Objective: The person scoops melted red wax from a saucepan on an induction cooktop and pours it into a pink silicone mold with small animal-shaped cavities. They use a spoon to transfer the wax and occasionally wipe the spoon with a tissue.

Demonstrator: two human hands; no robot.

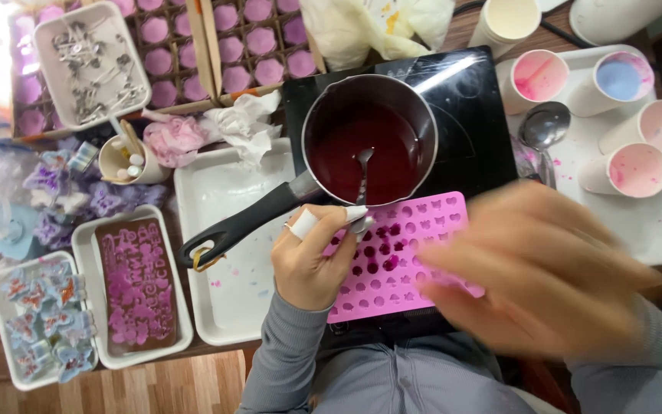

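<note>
A crowded wooden worktable (pixel 193 383) fills the head view, laid out with white trays, moulds and paper cups stained pink and blue (pixel 620 77). At centre we see a small saucepan (pixel 369 138) of dark red liquid standing on a black induction hob (pixel 469 130), its black handle (pixel 247 226) reaching down to the left over an empty white tray (pixel 224 299). The left hand (pixel 312 261) is closed around the lower end of a metal spoon (pixel 362 188) whose bowl sits in the liquid. Just below the pan lies a pink silicone mould (pixel 408 261); several of its small cavities near the hand are already dark with liquid, the rest bare. The right hand (pixel 538 276) sweeps across the mould's right end, blurred; we cannot tell whether it is open or holds anything. To the left sit a brown mould (pixel 136 284) in its tray and a tray of blue and purple butterfly shapes (pixel 40 322); behind, boxes of pink cast discs (pixel 247 46) and a tray of metal wick holders (pixel 93 61). In our judgement, filling such small cavities cleanly calls for scant spoonfuls, carried low and tipped slowly, with the mould kept flat.
</note>
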